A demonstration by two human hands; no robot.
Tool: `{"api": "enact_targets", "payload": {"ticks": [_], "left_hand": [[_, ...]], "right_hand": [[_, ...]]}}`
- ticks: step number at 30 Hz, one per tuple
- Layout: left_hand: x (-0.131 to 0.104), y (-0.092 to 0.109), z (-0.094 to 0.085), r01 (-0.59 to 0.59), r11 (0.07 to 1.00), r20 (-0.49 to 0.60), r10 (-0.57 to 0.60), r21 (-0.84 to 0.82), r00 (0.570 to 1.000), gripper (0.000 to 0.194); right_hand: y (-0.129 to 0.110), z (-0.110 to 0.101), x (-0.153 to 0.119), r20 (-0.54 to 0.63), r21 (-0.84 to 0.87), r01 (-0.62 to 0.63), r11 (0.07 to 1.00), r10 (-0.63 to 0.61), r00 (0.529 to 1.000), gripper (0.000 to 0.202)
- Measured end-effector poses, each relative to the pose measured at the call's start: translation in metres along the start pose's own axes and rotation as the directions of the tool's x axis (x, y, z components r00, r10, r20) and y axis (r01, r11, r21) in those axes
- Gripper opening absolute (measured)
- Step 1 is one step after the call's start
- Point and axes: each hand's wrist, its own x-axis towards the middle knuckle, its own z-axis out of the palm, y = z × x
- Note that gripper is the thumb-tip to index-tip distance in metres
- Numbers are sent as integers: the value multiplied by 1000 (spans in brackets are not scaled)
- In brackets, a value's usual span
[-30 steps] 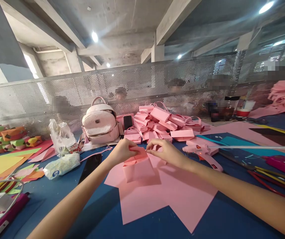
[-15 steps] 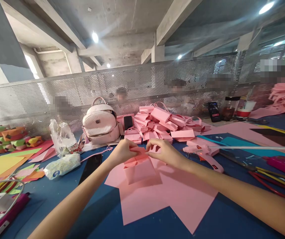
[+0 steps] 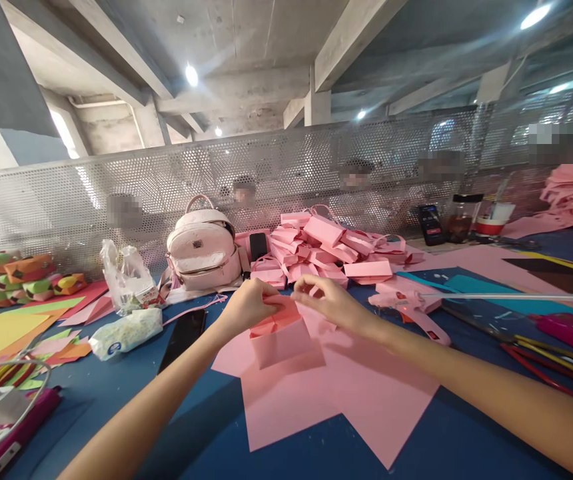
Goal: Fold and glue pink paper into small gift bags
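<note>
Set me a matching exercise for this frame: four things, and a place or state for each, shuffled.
1. folded pink box
2. glue gun
3. backpack
4. soft pack

A. long stick poking out
B. just in front of the plastic bag
C. held by the left hand
D. upright, beside the pink heap

Pairs: 1-C, 2-A, 3-D, 4-B

The left hand (image 3: 252, 308) is gripping a pink box (image 3: 280, 339) by its far edge, and the right hand (image 3: 330, 303) is hovering at its right corner. Pink sheets (image 3: 366, 393) are lying beneath. A glue gun (image 3: 411, 308) is resting right of them, and a backpack (image 3: 201, 247) is standing behind, left of a pink pile (image 3: 319, 243).
</note>
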Motion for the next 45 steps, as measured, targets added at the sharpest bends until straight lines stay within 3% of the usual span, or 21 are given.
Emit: {"api": "enact_targets", "payload": {"ticks": [3,5,7,10,13,20,25,31,37,41,45], "left_hand": [[1,-2,-1,9,1000,-6,-9,9,1000,30],[2,-3,-2,11,1000,-1,-11,9,1000,33],[2,-4,-3,14,1000,5,-14,10,1000,34],[3,-5,-3,21,1000,10,-21,13,1000,34],[3,-5,-3,24,1000,13,-25,19,1000,33],[2,-5,-2,14,1000,10,-15,26,1000,29],[1,-3,-3,3,1000,0,-3,29,1000,32],[0,-2,-3,-4,999,-14,4,35,1000,33],[0,-1,-4,-17,999,-11,17,36,1000,31],[0,-1,-3,-52,997,-16,53,52,998,29],[1,-7,6,-106,992,-19,107,70,994,20]], "right_hand": [[-5,-5,-3,-165,33,88,996,-81,983,35],[-4,-7,-6,-207,-71,208,976,-219,954,31],[0,-9,-10,-155,-268,360,894,-409,899,25],[6,-10,-15,9,-544,512,665,-605,796,23],[9,-9,-18,94,-653,536,535,-645,758,24],[6,-6,-16,118,-697,536,477,-661,741,24],[6,-3,-18,134,-621,598,507,-682,719,23],[7,-6,-20,38,-591,571,571,-687,726,19],[12,-5,-17,98,-589,583,560,-666,739,20],[17,-3,-18,5,-476,562,676,-638,770,19],[28,-5,-22,-169,-313,408,857,-473,865,19]]}}
